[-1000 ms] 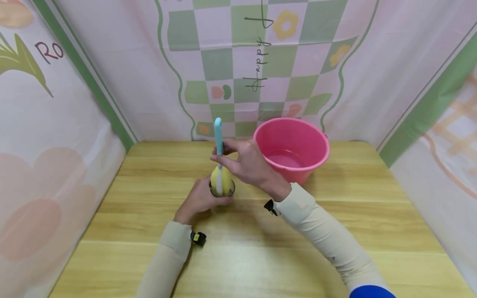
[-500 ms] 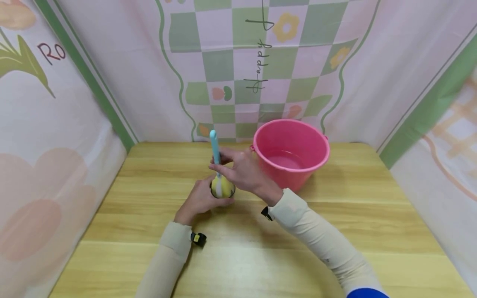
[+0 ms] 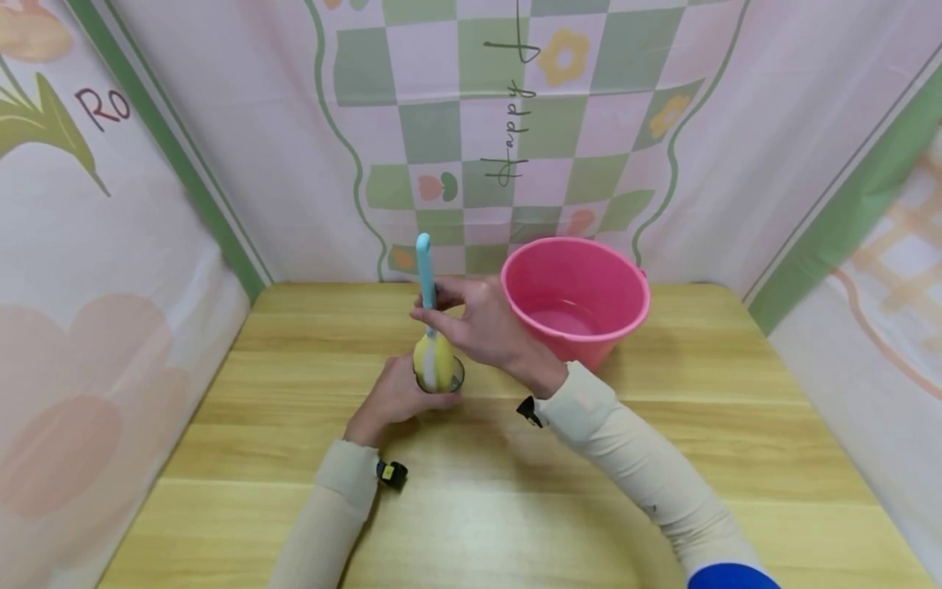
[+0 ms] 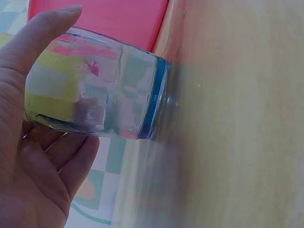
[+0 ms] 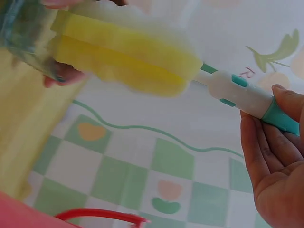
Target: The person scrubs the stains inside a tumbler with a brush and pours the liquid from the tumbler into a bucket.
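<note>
A clear drinking glass stands upright on the table, gripped around its side by my left hand. In my right hand I pinch the turquoise and white handle of a sponge bottle brush, thumb on one side and fingers on the other. The yellow and white sponge head points down, its lower end inside the glass and its upper part above the rim. Through the glass wall, in the left wrist view, yellow sponge shows in the upper part only. The glass bottom looks bluish.
A pink bucket stands just right of my right hand, near the table's back edge. Its red handle shows in the right wrist view. Patterned cloth hangs behind and at both sides of the wooden table.
Half a second ago the brush had gone down deeper into the glass with my right hand; now both are higher again, with more sponge above the rim. My left hand and the glass stay put.
</note>
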`<state>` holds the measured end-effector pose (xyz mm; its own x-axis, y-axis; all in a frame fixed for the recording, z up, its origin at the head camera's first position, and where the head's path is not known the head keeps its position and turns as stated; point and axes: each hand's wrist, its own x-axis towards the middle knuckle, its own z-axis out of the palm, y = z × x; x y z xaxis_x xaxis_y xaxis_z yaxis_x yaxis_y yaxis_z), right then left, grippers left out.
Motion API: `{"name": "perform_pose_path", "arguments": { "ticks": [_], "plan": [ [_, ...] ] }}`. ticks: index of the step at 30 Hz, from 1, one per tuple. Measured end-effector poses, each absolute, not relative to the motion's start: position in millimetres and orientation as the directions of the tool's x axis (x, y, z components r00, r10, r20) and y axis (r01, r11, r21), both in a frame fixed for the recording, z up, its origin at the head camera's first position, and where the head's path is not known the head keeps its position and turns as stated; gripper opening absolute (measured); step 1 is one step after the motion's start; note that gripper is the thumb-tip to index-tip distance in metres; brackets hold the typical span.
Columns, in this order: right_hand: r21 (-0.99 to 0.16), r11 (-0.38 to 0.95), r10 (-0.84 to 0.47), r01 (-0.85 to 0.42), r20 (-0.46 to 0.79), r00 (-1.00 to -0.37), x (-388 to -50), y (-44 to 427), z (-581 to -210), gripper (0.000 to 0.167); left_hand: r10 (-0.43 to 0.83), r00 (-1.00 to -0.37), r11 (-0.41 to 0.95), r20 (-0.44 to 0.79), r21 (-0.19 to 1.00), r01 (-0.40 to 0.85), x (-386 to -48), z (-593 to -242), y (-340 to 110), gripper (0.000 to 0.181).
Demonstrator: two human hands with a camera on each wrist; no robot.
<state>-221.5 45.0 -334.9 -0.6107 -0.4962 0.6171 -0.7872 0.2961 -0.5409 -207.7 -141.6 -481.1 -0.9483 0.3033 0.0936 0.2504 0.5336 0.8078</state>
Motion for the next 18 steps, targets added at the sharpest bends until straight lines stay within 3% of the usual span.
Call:
{"name": "perform_pose_path", "arguments": {
  "ticks": [7,18],
  "plan": [
    [-0.569,0.284,-0.496,-0.772,0.602,-0.626,-216.2,44.8,-325.4,0.015,0.31,-0.946,0.526,0.096,0.812,0.254,-207.2,-481.4,-142.1,0.047],
    [-0.596,0.304,-0.531,-0.743,0.541,-0.651,-218.3,40.4,-361.8,0.009,0.328,-0.939,0.527,0.103,0.805,0.272,-207.5,-479.6,-142.1,0.059]
  ]
}}
